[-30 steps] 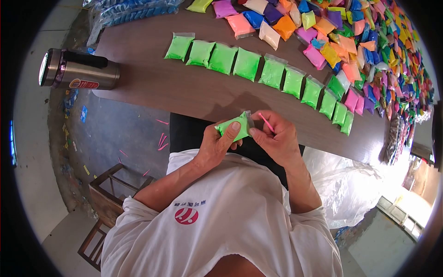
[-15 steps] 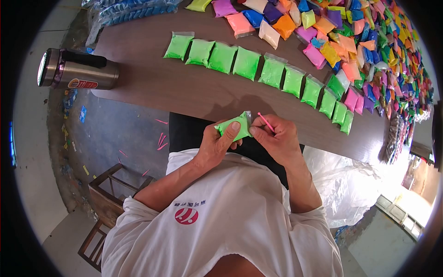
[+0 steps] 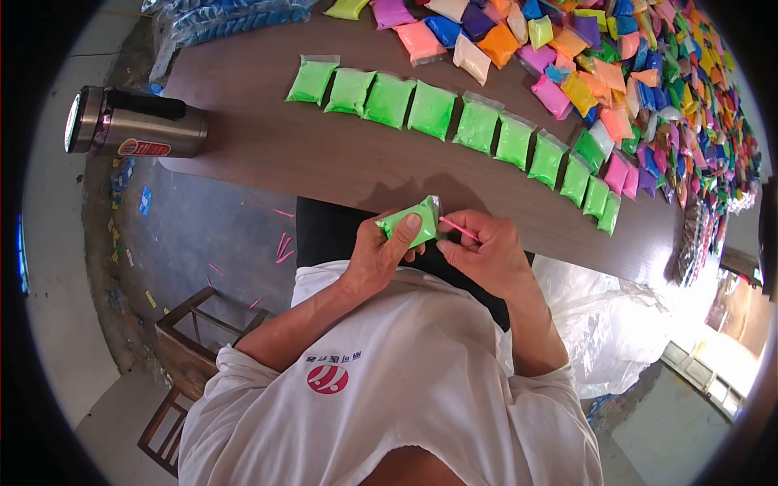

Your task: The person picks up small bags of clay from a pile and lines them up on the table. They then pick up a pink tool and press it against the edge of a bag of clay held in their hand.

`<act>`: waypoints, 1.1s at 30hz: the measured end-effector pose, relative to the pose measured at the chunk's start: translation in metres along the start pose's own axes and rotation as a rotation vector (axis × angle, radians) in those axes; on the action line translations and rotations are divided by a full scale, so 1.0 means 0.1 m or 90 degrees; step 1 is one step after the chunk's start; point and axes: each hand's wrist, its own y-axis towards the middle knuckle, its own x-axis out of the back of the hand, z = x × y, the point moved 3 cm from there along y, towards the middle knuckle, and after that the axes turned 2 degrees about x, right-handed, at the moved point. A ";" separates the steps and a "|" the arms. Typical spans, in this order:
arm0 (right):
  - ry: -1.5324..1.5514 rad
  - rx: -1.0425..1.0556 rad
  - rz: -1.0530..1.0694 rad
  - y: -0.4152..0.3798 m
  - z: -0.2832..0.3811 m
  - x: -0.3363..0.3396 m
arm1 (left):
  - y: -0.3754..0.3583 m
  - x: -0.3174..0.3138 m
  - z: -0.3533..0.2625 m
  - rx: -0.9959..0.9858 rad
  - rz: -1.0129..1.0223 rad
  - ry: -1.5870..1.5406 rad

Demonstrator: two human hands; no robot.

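My left hand (image 3: 379, 253) grips a bright green packet (image 3: 415, 223), its thumb pressed on the front. In my right hand (image 3: 489, 249) is a thin pink stick (image 3: 459, 228), whose tip points at the packet's clear edge. Both hands are over my lap, at the near edge of the brown table (image 3: 324, 166). Beyond them, a curved row of similar green packets, among them this one (image 3: 433, 108), lies across the tabletop.
A big heap of many-coloured packets (image 3: 616, 73) covers the table's far right. At the left lies a steel flask (image 3: 146, 123). Blue packs in clear plastic (image 3: 243, 23) are at the back left. Below are a wooden chair (image 3: 185, 340), pink sticks on the floor and clear plastic sheeting (image 3: 604, 316).
The pink stick has tilted flatter and its tip has come lower, beside the packet's clear edge. My right hand's fingers have shifted; my left hand has stayed nearly still.
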 end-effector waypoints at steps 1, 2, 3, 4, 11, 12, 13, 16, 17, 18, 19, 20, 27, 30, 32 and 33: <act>-0.024 0.026 -0.017 0.00 -0.01 -0.02 | 0.00 0.00 0.00 -0.002 0.002 0.004; -0.048 0.052 -0.034 0.00 -0.03 -0.04 | 0.00 0.00 0.00 -0.002 0.003 0.004; -0.071 0.078 -0.053 -0.01 -0.03 -0.06 | 0.00 0.00 0.01 -0.001 0.004 0.005; -0.087 0.082 -0.053 -0.01 -0.03 -0.06 | 0.00 0.01 0.01 0.000 0.005 0.005; -0.164 0.156 -0.050 0.01 -0.03 -0.06 | 0.00 0.00 0.04 0.004 -0.003 -0.033; -0.182 0.164 -0.039 0.02 -0.03 -0.06 | 0.00 0.00 0.04 0.002 -0.001 -0.027; -0.189 0.178 -0.029 0.02 -0.03 -0.06 | 0.00 0.01 0.05 0.001 0.001 -0.022; -0.211 0.217 0.001 0.04 -0.03 -0.03 | 0.00 0.01 0.06 -0.009 0.001 -0.022; -0.218 0.228 0.013 0.05 -0.05 -0.03 | 0.00 0.00 0.07 -0.007 0.008 -0.022; -0.224 0.239 0.024 0.05 -0.06 -0.01 | 0.01 0.00 0.07 -0.005 0.014 -0.022; -0.175 0.211 0.046 0.06 -0.07 0.01 | 0.01 -0.01 0.07 -0.003 0.021 -0.021; -0.127 0.183 0.069 0.06 -0.07 0.03 | 0.01 -0.01 0.06 -0.002 0.023 -0.032; 0.193 0.036 0.184 0.11 -0.21 0.17 | 0.07 -0.11 0.01 0.016 0.064 -0.082; 0.113 0.070 0.178 0.12 -0.18 0.18 | 0.08 -0.11 0.01 0.017 0.076 -0.075; 0.056 0.073 0.197 0.11 -0.17 0.18 | 0.07 -0.10 0.04 0.020 0.078 -0.065; 0.026 0.074 0.207 0.10 -0.16 0.18 | 0.07 -0.10 0.06 0.022 0.076 -0.060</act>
